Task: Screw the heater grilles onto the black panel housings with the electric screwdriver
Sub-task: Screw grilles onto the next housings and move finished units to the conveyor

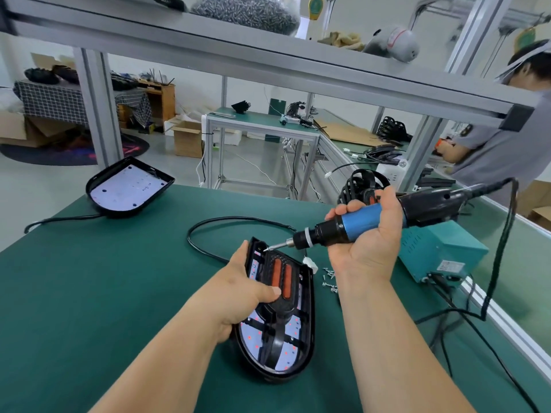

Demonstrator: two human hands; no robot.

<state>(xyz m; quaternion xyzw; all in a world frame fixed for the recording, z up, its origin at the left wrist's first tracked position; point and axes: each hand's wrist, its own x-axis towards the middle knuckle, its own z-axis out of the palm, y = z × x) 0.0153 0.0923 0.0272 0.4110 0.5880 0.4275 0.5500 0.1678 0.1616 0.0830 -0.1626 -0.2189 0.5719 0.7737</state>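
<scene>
A black panel housing [308, 317] lies on the green table in front of me, with a black heater grille [293, 281] showing two orange bars set inside it. My left hand [241, 296] holds the housing's left edge, thumb pressed on the grille. My right hand [368, 231] grips the blue and black electric screwdriver [357, 223]. Its bit tip touches the housing's upper left corner beside the grille. A small pile of loose screws [329, 280] lies to the right of the housing.
A second black housing [128, 189] sits at the table's far left with its cord. A stack of black grilles [357, 181] stands behind my right hand. A teal power supply box [438, 251] is at the right. Another person works at the far right.
</scene>
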